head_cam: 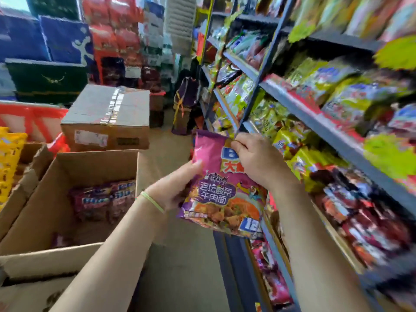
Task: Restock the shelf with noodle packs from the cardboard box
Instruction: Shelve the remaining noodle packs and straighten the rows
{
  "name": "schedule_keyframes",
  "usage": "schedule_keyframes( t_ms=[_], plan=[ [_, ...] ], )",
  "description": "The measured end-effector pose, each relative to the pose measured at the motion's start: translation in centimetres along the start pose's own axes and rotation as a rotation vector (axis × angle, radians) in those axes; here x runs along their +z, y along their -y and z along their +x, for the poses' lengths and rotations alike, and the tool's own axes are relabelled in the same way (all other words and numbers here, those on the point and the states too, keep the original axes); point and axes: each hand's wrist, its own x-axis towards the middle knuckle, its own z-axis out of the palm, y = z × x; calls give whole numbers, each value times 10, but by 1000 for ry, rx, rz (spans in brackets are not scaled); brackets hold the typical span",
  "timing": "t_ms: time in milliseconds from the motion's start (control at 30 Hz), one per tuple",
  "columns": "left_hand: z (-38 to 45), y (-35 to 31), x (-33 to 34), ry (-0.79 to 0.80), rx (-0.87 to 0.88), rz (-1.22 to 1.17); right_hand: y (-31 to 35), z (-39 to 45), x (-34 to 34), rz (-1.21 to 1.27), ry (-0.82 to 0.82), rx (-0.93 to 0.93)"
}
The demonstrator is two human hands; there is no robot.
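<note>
A purple noodle pack (218, 194) hangs in the air between the open cardboard box (67, 221) and the shelf (315, 118). My left hand (177, 188) grips its left edge; a green band circles that wrist. My right hand (258, 161) pinches the pack's upper right corner. Several more purple noodle packs (103, 199) lie in the bottom of the box at lower left. The shelf on the right is packed with green and yellow packs on one tier and dark red ones (364, 221) on the tier below.
A sealed, taped cardboard box (108, 115) sits behind the open one. Yellow and red crates (9, 158) stand at the far left. Stacked goods fill the back of the aisle. Bare floor (171, 143) runs between the boxes and the shelf.
</note>
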Motion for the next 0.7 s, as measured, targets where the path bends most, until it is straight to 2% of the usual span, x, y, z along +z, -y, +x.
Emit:
schedule_keyframes(
  t_ms=[100,233,300,367,467,567,633,700],
  plan=[
    [14,22,88,84,67,119,-46,-57,-51,-82,-142,137],
    [31,63,197,137,29,49,-100,-154,-123,-123,-492,241],
    [36,84,245,180,-32,15,-119,-209,-156,-16,-588,324],
    [36,100,292,230,-38,-38,-130,-264,-188,218,-651,476],
    [37,114,356,374,7,-51,-130,-335,-231,505,-629,668],
    [37,122,414,461,69,14,-128,-383,-262,721,-636,684],
    [35,123,447,563,85,36,-130,-404,-278,694,-745,701],
    [41,120,473,642,25,85,-133,-416,-290,617,-871,743]
  ],
)
